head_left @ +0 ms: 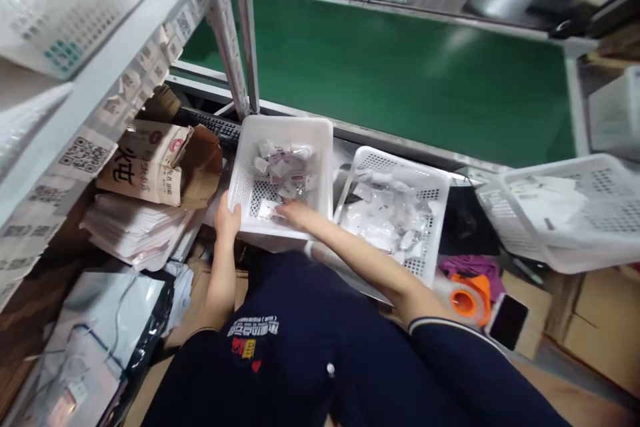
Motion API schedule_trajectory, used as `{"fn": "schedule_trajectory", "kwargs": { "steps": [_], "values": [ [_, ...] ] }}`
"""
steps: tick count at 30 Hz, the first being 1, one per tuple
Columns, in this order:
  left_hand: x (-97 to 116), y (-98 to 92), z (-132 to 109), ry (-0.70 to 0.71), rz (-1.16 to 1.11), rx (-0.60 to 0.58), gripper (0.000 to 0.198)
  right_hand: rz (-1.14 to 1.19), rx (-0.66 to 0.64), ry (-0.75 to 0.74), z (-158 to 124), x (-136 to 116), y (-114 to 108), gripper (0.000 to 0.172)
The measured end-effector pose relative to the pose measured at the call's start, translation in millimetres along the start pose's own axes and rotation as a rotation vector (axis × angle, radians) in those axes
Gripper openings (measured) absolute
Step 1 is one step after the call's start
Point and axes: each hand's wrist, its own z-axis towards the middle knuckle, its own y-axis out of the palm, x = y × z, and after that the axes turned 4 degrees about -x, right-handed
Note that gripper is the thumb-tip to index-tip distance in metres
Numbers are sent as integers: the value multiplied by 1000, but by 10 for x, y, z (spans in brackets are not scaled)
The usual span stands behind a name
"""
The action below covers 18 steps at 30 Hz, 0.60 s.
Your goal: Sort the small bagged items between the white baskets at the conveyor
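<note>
My left hand is closed round the left rim of a white plastic basket. Several small clear packets lie inside, some showing pinkish print. My right hand reaches over the near rim into that basket, its fingers closed at the edge of a small white label. The fingertips are slightly blurred. Just to the right stands a second white basket, holding many clear bags with white tags.
Beyond the baskets runs a green conveyor belt. A tilted white basket is at the right, near an orange tape roll and a phone. On the left are a shelf edge with QR labels, an open carton and stacked mailers.
</note>
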Motion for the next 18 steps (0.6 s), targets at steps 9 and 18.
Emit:
{"fn": "schedule_trajectory", "kwargs": {
  "steps": [9, 18],
  "values": [
    [27, -32, 5, -51, -88, -70, 63, 34, 649, 447, -1627, 1090, -540, 48],
    [13, -12, -114, 98, -356, 35, 61, -81, 185, 367, 100, 314, -287, 73]
  ]
}}
